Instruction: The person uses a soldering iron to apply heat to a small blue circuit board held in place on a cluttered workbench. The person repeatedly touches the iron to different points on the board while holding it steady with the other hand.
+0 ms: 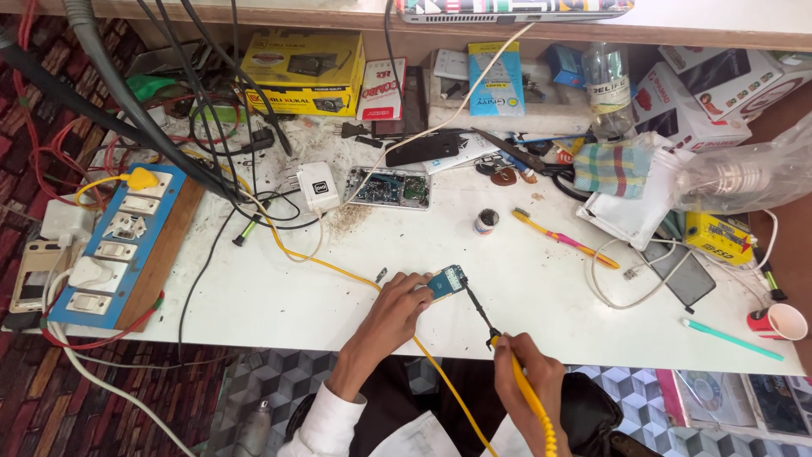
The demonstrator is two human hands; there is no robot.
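The left hand [396,306] pinches a small blue-green circuit board [446,281] flat against the white table [254,288] near its front edge. The right hand [529,372] is clenched around a yellow-handled soldering iron [507,360], whose dark tip touches the board's right edge. This looks like soldering in progress; the next move likely calls for a steady tip and a firmly pinned board. An orange and pink toothbrush [562,238] lies well apart.

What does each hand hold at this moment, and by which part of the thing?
The left hand pinches the small blue circuit board by its left edge, against the white table. The right hand grips the yellow soldering iron by its handle.
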